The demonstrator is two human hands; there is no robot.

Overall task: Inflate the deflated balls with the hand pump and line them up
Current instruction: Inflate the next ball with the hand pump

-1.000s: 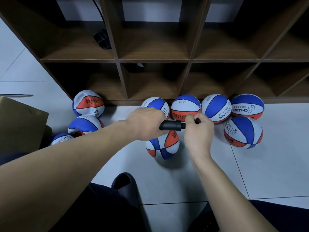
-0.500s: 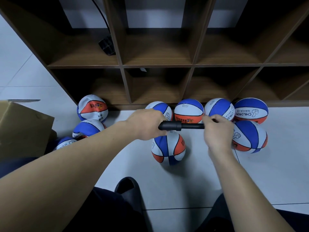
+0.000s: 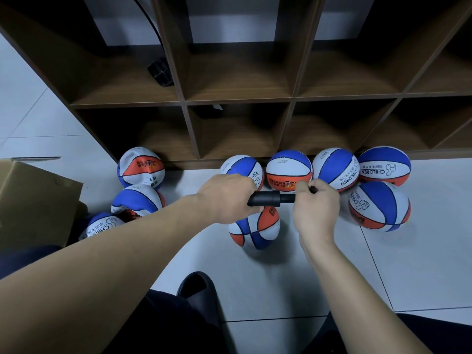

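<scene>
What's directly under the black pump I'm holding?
Under the pump sits one ball on the floor, orange, white and blue panels showing. Its top, and any needle joining it to the pump, are covered by the left hand.

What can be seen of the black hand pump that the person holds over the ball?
The hand pump is black and matte, plastic by its look. It lies roughly level above the ball on the floor. A thicker barrel shows beside the left hand, which is closed around its left end. A thinner rod runs out of the barrel to the right hand, which grips the handle end. Only a short piece of rod shows. The link to the ball is hidden.
</scene>
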